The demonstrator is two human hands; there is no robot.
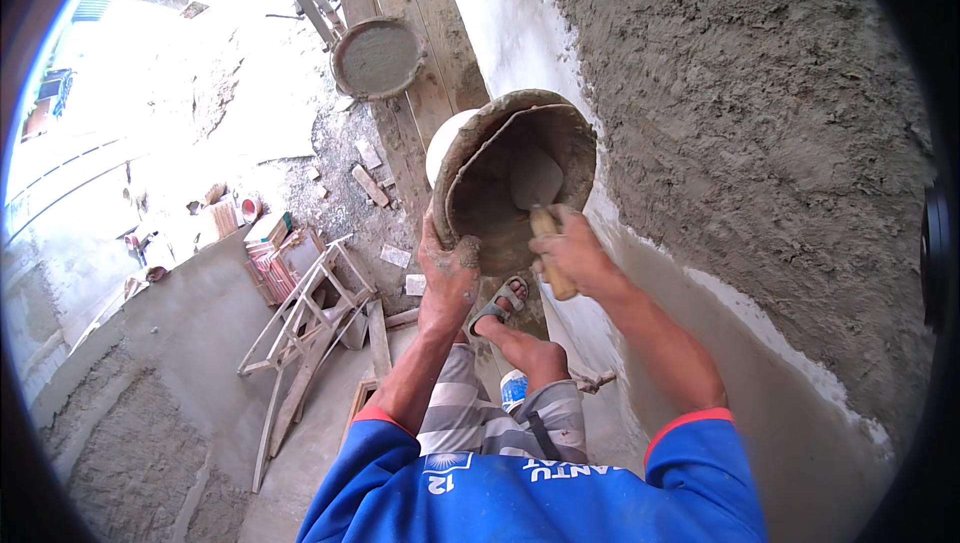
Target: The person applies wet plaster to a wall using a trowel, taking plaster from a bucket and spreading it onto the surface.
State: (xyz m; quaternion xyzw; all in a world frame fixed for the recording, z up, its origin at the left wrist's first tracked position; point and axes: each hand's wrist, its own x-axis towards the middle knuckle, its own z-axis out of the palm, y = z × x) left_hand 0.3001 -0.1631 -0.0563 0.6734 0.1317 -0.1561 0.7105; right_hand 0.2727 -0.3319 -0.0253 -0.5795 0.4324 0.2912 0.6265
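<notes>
A mortar-crusted bucket (464, 148) is tilted toward me above the plank walkway, showing its grimy inside. My left hand (448, 268), spattered with mortar, grips its lower left rim, thumb over the edge. My right hand (571, 255) is closed on the wooden handle of a trowel (536, 179), whose blade is down inside the bucket. How much mortar is under the blade is hard to tell.
Wooden planks (441, 28) run beneath me beside a rough-plastered wall (741, 93) on the right. A round pan (378, 60) of grey mortar rests farther along them. Below left lie a wooden frame (303, 315), stacked reddish boards (279, 265) and scattered rubble (370, 184).
</notes>
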